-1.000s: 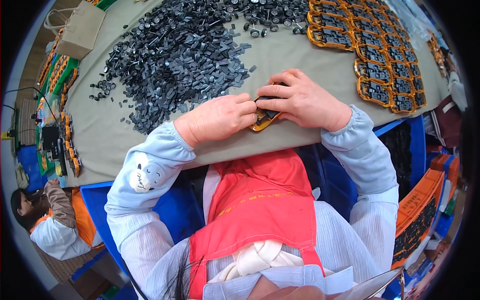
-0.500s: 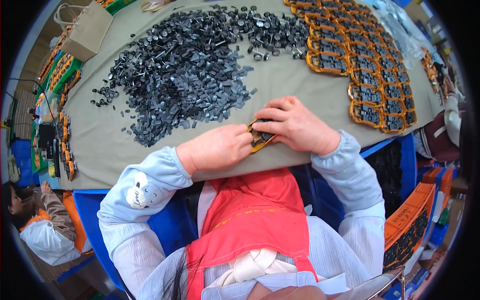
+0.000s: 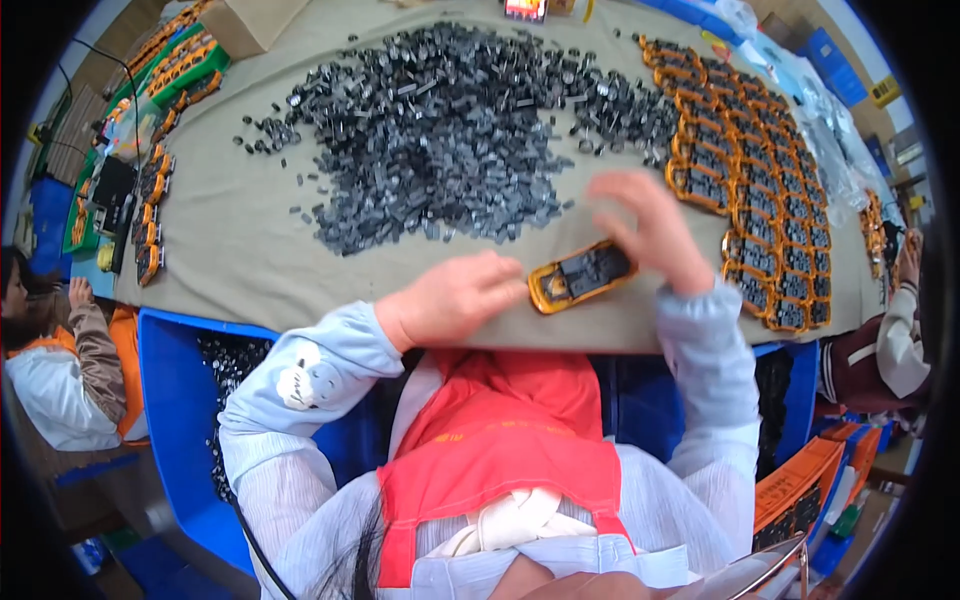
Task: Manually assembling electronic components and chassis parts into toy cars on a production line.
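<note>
An orange toy car shell (image 3: 583, 275) with a black interior lies tilted on the table in front of me. My left hand (image 3: 455, 300) is by the shell's left end, fingers stretched toward it; whether they touch it I cannot tell. Over the right end hovers my right hand (image 3: 650, 228), slightly blurred, thumb and fingers apart with nothing visible between them. Just beyond the hands spreads a heap of small dark grey rectangular pieces (image 3: 430, 180). Black wheels on metal axles (image 3: 625, 112) are scattered along its far and right sides.
Rows of orange car shells with black interiors (image 3: 765, 190) cover the table's right side. More stand at the left edge (image 3: 152, 215), near green trays (image 3: 190, 75). Blue bins (image 3: 180, 440) sit below the table's near edge. Other people (image 3: 75, 360) work at both sides.
Both hands have come off the car shell they were gripping together. It now lies more exposed, slightly to the right, and my right hand has lifted away. The whole view has shifted.
</note>
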`<action>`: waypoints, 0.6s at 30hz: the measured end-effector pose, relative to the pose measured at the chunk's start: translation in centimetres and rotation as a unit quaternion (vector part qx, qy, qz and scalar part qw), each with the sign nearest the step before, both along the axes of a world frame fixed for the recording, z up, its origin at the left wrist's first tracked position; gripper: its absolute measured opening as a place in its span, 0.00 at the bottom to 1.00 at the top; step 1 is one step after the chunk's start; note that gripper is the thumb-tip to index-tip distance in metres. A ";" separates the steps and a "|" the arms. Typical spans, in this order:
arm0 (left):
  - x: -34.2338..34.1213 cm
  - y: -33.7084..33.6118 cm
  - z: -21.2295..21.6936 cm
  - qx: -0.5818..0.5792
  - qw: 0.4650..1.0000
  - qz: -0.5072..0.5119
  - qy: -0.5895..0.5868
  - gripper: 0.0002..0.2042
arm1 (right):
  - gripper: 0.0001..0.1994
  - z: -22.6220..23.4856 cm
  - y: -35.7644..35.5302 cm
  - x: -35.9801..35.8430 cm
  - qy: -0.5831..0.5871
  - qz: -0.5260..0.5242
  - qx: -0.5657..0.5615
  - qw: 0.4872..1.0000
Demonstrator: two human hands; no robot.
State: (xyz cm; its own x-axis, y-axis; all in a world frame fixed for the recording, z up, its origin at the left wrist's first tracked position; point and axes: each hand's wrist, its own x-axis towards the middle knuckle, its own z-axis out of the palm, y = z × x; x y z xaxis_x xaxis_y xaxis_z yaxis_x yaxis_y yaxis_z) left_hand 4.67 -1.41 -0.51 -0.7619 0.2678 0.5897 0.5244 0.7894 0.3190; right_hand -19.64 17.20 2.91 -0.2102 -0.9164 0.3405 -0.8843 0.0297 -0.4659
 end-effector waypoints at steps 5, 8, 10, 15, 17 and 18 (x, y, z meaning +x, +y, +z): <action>2.7 -2.8 0.4 0.020 0.994 0.083 -0.063 0.13 | 0.14 -1.6 -5.5 -4.5 0.125 -0.111 0.042 0.985; 3.2 -2.6 0.8 0.024 0.991 0.103 -0.080 0.13 | 0.13 -2.7 -7.1 -5.4 0.199 -0.134 0.094 0.966; 2.6 -1.3 1.1 0.026 0.993 0.077 -0.083 0.13 | 0.14 -3.2 -7.4 -5.4 0.234 -0.138 0.140 0.952; -0.6 1.0 1.1 -0.015 0.999 0.021 -0.031 0.14 | 0.16 -2.1 -6.1 -4.1 0.217 -0.141 0.099 0.961; -1.3 0.9 1.0 -0.031 0.998 -0.001 -0.049 0.15 | 0.20 -0.5 -3.3 -2.9 0.099 -0.064 0.011 0.993; -1.4 1.0 0.8 -0.048 0.997 -0.015 -0.066 0.15 | 0.22 0.2 -1.6 -2.3 0.028 0.017 0.043 0.999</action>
